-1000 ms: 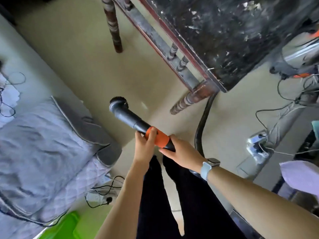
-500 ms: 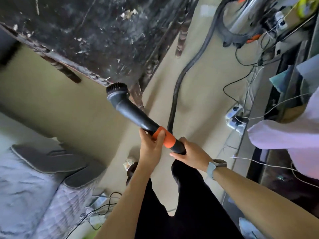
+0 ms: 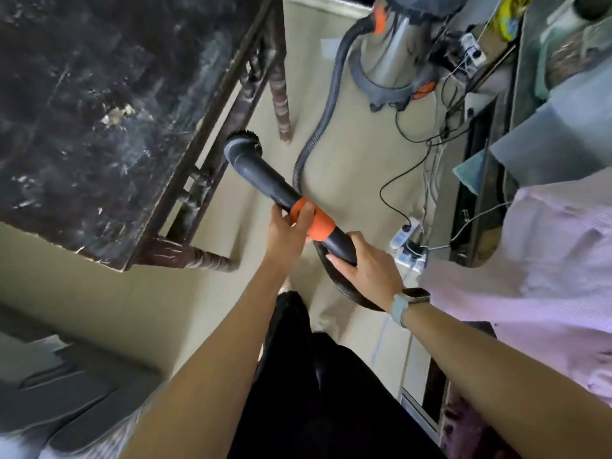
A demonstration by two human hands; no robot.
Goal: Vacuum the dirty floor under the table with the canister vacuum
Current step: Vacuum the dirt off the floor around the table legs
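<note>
I see both hands on the vacuum wand (image 3: 265, 178), a black tube with an orange collar (image 3: 314, 221) partway along it. My left hand (image 3: 286, 231) is wrapped around the wand at the collar, the thumb lying across the orange band. My right hand (image 3: 366, 271) is clamped on the rear end of the wand, just behind the collar, where the hose joins it; a smartwatch (image 3: 409, 301) with a pale blue strap sits on that wrist.

The wand angles up and to the left from my hands, and its round brush head (image 3: 244, 140) hangs in the air beside the edge of the dark wooden table (image 3: 99, 111), close to the side rail. I cannot tell whether the bristles touch the rail. The tabletop is scuffed and speckled with pale flecks.

The ribbed grey hose (image 3: 326, 104) runs from behind my right hand across the beige floor (image 3: 357, 167) to the canister vacuum (image 3: 394, 54), a steel drum on a grey base with orange fittings, standing near the top of the view, well apart from my hands. A turned table leg (image 3: 280, 101) stands between the brush head and the hose. A white power strip (image 3: 405, 241) with cables lies on the floor near my right hand.
</note>
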